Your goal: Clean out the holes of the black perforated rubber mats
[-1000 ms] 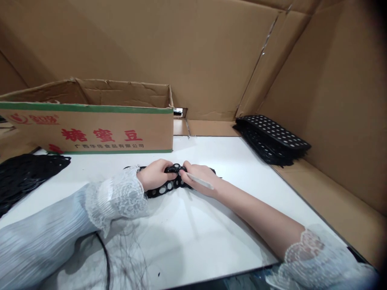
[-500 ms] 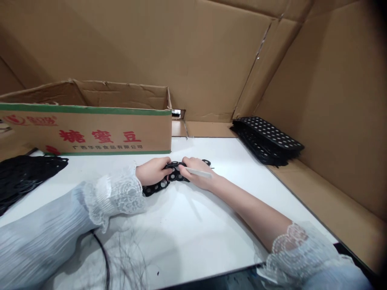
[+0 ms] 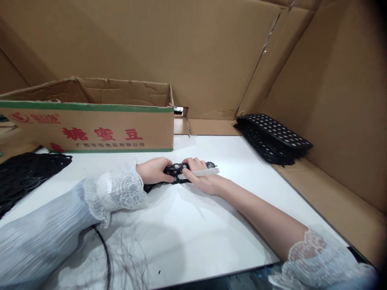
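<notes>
A strip of black fabric with white polka dots point(image 3: 178, 168) lies bunched between my two hands at the middle of the white table. My left hand point(image 3: 154, 170) is closed on its left part, thumb in front. My right hand point(image 3: 199, 177) grips its right part, with the fingers curled over the far side. Under the right thumb I also hold a slim white stick-like tool point(image 3: 207, 172), pointing toward the wrist. Its other end rests against the fabric, and I cannot make out its kind. A short end of fabric shows beyond my right hand.
A cardboard box point(image 3: 127, 129) with red lettering stands behind my left hand. A black heap point(image 3: 30, 177) lies at the left. Folded black polka-dot pieces point(image 3: 272, 135) are stacked at the back right. Cardboard walls point(image 3: 211, 60) enclose the white table point(image 3: 211, 237).
The fabric's left end, which hung toward me, is now drawn up straighter between my hands. My right hand has shifted slightly to the right with the white tool. The view has moved slightly.
</notes>
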`<action>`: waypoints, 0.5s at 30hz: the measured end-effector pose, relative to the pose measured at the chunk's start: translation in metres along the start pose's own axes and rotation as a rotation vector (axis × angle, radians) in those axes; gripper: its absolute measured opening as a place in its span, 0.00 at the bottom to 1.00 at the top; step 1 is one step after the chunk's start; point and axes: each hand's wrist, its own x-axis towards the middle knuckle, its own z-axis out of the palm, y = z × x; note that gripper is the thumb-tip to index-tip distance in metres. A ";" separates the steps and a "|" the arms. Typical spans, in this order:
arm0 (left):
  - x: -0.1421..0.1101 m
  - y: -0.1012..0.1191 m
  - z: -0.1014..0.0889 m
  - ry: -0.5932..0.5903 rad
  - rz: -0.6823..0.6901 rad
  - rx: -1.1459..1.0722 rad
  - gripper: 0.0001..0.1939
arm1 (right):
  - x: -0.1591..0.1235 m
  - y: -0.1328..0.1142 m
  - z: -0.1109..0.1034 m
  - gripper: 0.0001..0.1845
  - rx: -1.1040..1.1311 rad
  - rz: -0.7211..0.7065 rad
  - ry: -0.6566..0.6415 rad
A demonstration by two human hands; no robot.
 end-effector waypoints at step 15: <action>-0.005 0.013 0.007 0.117 -0.096 0.105 0.09 | 0.002 0.005 0.014 0.12 -0.240 -0.131 0.071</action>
